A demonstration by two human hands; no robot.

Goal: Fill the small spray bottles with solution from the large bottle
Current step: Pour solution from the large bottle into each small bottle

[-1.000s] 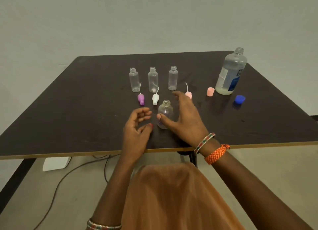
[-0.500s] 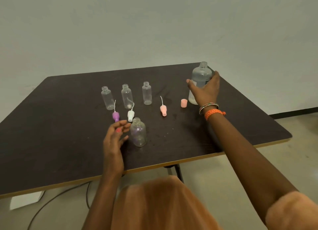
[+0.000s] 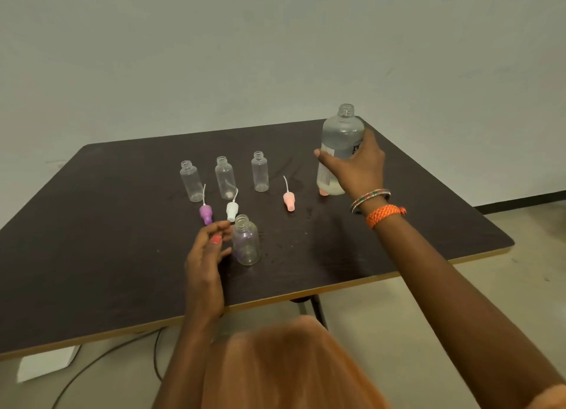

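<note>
Right hand (image 3: 355,169): gripping the large clear plastic solution bottle (image 3: 340,151) mid-body near the bench's (image 3: 92,255) far right corner; heavy, sloshing, uncapped.
Left hand (image 3: 205,255): hovering open beside the small clear plastic spray bottle (image 3: 245,240); light, tippy.

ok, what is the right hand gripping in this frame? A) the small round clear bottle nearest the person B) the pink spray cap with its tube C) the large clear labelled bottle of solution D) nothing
C: the right hand is wrapped round the large clear labelled bottle, uncapped and upright, while the small round clear bottle stands by the left hand, ungripped.
</note>
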